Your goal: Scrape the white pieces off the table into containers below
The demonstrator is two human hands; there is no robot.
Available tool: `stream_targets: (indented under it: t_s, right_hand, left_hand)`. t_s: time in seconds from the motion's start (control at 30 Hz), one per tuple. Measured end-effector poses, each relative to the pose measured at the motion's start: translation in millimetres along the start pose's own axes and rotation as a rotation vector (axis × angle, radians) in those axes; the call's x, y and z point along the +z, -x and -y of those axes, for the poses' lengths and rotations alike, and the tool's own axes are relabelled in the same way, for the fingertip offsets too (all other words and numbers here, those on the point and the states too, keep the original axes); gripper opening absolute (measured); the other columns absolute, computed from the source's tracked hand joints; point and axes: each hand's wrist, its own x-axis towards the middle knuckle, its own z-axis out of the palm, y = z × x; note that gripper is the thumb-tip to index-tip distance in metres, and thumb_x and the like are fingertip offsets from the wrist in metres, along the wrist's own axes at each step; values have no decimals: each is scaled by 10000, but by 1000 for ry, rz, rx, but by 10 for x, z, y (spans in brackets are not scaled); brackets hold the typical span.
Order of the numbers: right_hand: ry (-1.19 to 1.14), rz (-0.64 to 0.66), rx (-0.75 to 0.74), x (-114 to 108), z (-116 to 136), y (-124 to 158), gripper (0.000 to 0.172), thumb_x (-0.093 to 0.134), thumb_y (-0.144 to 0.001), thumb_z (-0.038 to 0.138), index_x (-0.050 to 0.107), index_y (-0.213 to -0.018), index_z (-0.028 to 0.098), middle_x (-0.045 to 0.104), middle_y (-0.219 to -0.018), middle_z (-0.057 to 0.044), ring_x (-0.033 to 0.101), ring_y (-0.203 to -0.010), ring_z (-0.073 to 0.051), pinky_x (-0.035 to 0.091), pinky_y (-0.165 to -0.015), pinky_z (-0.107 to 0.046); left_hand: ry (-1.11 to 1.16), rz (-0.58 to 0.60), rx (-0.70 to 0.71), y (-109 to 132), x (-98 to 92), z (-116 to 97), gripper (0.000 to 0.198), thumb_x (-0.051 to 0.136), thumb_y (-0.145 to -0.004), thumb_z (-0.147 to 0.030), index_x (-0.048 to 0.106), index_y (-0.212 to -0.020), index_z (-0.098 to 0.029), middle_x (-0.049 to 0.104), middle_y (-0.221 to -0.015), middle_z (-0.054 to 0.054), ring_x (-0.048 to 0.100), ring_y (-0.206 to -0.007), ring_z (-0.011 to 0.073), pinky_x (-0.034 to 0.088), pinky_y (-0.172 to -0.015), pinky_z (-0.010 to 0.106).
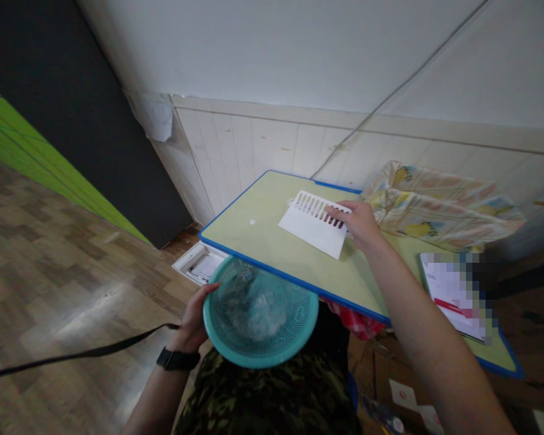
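Observation:
My left hand grips the rim of a round teal mesh basket, held just below the near edge of a pale green table with a blue border. Something whitish and crumpled lies inside the basket. My right hand reaches over the table and pinches the slotted end of a flat white plastic scraper that rests on the tabletop. A black watch sits on my left wrist.
A folded patterned cloth lies at the table's far right by the white panelled wall. Papers sit at the right edge. A white tray lies on the wooden floor under the table's left corner. A black strap crosses the left.

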Motion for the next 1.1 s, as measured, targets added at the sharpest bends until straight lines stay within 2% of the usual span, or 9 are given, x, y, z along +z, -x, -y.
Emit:
stream_targets:
  t_s: [0.23,0.37,0.53,0.73,0.93,1.1]
  right_hand:
    - [35,154,6,-11,62,53,421,803,-615,510,740,-777,127,688,-654,-53,551,-540,-142,378,-500,-260]
    - [19,155,21,-58,68,44,442,813,-600,513,743,-796,124,699,-675,-61,561,-547,-146,391,-499,-262]
    - [-22,313,73,-78,82,52,410,828,-597,494,738,-767,132,702,-673,-63,565,-537,-142,396,-487,-259]
    - [-77,231,71,-65,61,42,435,837,-588,494,746,-822,139,726,-728,-68,596,-565,-155,429,-511,-267]
    - [-22,309,59,-49,47,48,413,828,-602,501,750,-787,140,723,-711,-66,596,-572,-159,430,-517,-268]
    - [-69,235,69,-54,34,36,424,834,-598,478,749,-833,136,717,-714,-62,588,-567,-155,419,-512,-265]
  left_hand:
    - [40,-18,-20,-9,-14,6,151,582,-847,-155,723,-865,-104,763,-638,107,708,-524,226,608,-576,330]
    - [44,-16,-14,2,-1,0,153,590,-841,-148,719,-907,-99,769,-658,110,716,-537,232,612,-592,337]
    - [25,-14,-11,20,20,-8,144,579,-851,-152,706,-871,-88,773,-682,130,721,-562,240,615,-609,352]
    - [34,-49,-11,22,31,-11,127,582,-843,-139,698,-795,-120,748,-604,91,692,-494,212,598,-553,312]
    - [23,-28,-12,-3,1,1,138,580,-848,-148,702,-795,-109,756,-634,107,697,-520,222,597,-573,327]
    - [8,-15,-1,0,-5,5,162,575,-855,-152,705,-772,-106,758,-642,115,696,-522,220,592,-574,322]
